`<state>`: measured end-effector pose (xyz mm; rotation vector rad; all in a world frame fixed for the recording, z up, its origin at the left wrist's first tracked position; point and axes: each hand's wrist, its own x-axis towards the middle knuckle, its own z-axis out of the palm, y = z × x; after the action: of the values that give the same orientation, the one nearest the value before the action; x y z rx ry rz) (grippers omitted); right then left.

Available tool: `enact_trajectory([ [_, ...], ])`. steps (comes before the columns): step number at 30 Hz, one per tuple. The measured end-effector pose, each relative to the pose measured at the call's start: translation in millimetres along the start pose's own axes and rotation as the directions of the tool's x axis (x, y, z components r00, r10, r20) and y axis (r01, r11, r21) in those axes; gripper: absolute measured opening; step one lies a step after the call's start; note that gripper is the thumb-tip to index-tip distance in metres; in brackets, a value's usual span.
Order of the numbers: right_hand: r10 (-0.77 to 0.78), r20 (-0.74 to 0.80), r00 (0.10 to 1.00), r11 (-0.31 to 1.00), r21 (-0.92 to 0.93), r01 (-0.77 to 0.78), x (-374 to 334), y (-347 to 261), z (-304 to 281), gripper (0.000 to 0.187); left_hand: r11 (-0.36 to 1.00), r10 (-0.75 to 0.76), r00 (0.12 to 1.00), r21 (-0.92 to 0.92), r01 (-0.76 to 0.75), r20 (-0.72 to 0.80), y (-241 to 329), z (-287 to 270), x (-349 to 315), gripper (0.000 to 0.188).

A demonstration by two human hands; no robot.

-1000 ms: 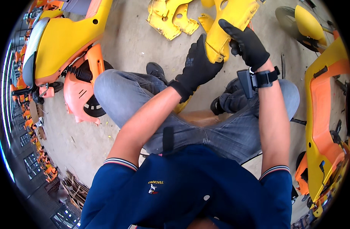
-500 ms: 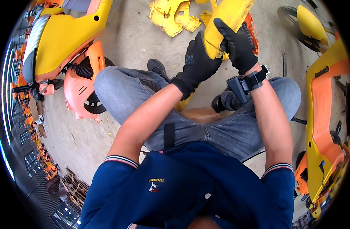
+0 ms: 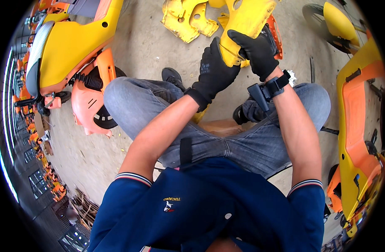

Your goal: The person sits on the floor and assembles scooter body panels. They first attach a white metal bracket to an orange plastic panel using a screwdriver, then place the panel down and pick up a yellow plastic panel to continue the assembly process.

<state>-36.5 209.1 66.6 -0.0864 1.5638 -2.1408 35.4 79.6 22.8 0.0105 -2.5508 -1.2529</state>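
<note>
A scuffed yellow plastic body panel (image 3: 253, 19) is held out in front of me, off the ground, its narrow end toward me. My left hand (image 3: 217, 67), in a black glove, is closed at the left side of that narrow end; the fingers are partly hidden. On the panel's right edge, my right hand (image 3: 259, 54), gloved alike, grips with the thumb laid across the top face and the fingers curled underneath. A strap with a black device (image 3: 266, 91) circles my right wrist.
More yellow panels (image 3: 182, 19) lie on the concrete floor (image 3: 140, 46) ahead. An orange-red part (image 3: 276, 38) is right of the held panel. Yellow-and-orange scooter bodies stand at my left (image 3: 70, 50) and right (image 3: 354, 126). Brown material (image 3: 220, 127) lies between my legs.
The held panel has tilted slightly, showing more of its upper face. My right hand and its thumb have shifted a little left and nearer; my left hand has barely moved, and both still grip.
</note>
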Motion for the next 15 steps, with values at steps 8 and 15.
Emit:
enact_trajectory([
  [8,-0.003,0.031,1.000,0.999,-0.039,0.004,-3.5,-9.3,3.4,0.038,0.998,0.024,0.999,-0.057,-0.026,-0.020,-3.4,3.2,-2.1,0.041],
  [15,0.016,0.018,1.000,1.000,-0.011,-0.016,-3.1,-6.1,8.1,0.043,1.000,0.001,1.000,-0.031,-0.002,-0.027,-8.1,6.2,-4.9,0.040],
])
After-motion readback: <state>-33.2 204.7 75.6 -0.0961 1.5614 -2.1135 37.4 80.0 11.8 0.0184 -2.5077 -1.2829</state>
